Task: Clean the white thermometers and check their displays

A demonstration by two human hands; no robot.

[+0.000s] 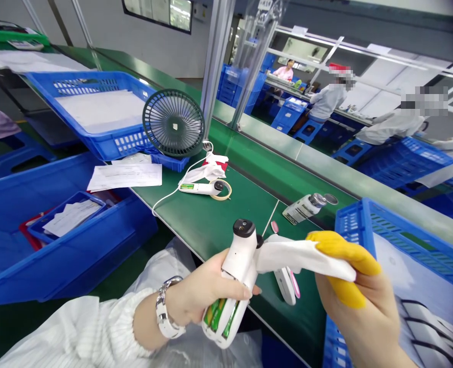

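My left hand (211, 283) is wrapped around the handle of a white handheld device (239, 258) with a black, lens-like end. Its battery compartment is open and shows green batteries (220, 317). In my right hand (367, 291), with yellow covers on some fingers, a white cloth (303, 255) is pinched. The cloth stretches to the device's side and appears to touch it. Below the cloth, a white and pink part (286, 285) lies on the green table (249, 204). A similar white device (199, 188) with batteries showing rests farther back, by a tape roll (228, 194).
A metal-topped bottle (305, 207) stands at the back right, near a blue crate (354, 225). A dark round fan (173, 122) sits behind the white cable (168, 194). Blue bins (69, 255) and papers (124, 175) are at left. Several people sit across the aisle.
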